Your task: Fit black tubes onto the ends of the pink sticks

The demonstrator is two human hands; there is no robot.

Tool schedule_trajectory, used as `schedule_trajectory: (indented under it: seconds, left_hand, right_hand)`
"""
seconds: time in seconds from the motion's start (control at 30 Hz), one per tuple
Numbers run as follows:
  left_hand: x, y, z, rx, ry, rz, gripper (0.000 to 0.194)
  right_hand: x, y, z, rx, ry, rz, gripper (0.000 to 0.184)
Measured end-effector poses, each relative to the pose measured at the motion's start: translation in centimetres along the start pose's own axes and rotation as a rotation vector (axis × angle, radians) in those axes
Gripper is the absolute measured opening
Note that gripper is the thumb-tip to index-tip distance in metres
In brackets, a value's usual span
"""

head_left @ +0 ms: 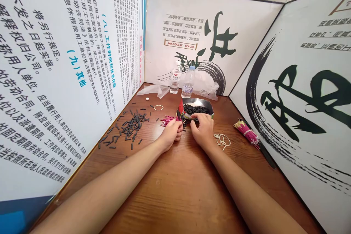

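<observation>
My left hand [170, 136] is closed round a bundle of thin pink sticks [166, 120]. Black pieces cover the stick ends nearest the box. My right hand [203, 126] is at the front edge of an open box [211, 108], its thumb and fingers drawn together. What those fingertips grip, if anything, is too small to make out. Many small black tubes [196, 109] fill the box. A red flap [181, 106] of the box stands up between the two hands. A few black tubes lie on the table just under the flap.
Loose black tubes [131, 126] are scattered to the left. A rubber band [158, 108] lies behind them; more bands [222, 140] lie right of my right hand. A banded pink stick bundle [248, 133] rests far right. Two water bottles [188, 83] stand behind the box. Printed panels [175, 18] enclose the table.
</observation>
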State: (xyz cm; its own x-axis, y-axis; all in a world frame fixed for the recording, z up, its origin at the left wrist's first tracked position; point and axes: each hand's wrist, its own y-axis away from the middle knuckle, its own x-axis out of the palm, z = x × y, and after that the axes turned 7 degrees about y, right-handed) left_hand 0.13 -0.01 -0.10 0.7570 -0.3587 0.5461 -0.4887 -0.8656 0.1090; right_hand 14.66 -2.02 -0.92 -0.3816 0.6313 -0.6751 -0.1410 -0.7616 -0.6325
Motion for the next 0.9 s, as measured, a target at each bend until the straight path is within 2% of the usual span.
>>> schedule_trajectory:
  seconds: [0.13,0.23,0.33,0.53,0.67,0.83,0.9]
  left_hand:
    - [0.1,0.08,-0.13,0.004,0.007,0.001,0.02]
    - [0.12,0.14,-0.13,0.004,0.005,0.006,0.02]
    - [0.03,0.11,-0.05,0.007,0.019,0.005,0.019]
    - [-0.36,-0.16,0.01,-0.045,0.122,0.041,0.007]
    - [-0.54,-0.28,-0.07,-0.085,0.153,0.063,0.008]
    - [-0.44,-0.18,-0.01,-0.065,0.125,0.052,0.003]
    - [-0.37,-0.12,0.02,-0.039,0.102,0.049,0.007]
  right_hand:
    - [0.14,0.04,-0.2,0.031,0.302,0.165,0.029]
    - [0.11,0.12,0.04,0.031,0.401,0.298,0.031]
    - [-0.09,0.11,0.35,0.028,0.447,0.365,0.031]
    - [-0.25,0.09,0.43,0.025,0.429,0.358,0.031]
    - [-0.08,0.05,0.28,0.033,0.397,0.333,0.031]
    - [0.32,0.04,-0.09,0.032,0.344,0.244,0.034]
    - [0.5,0.05,-0.31,0.021,0.311,0.198,0.036]
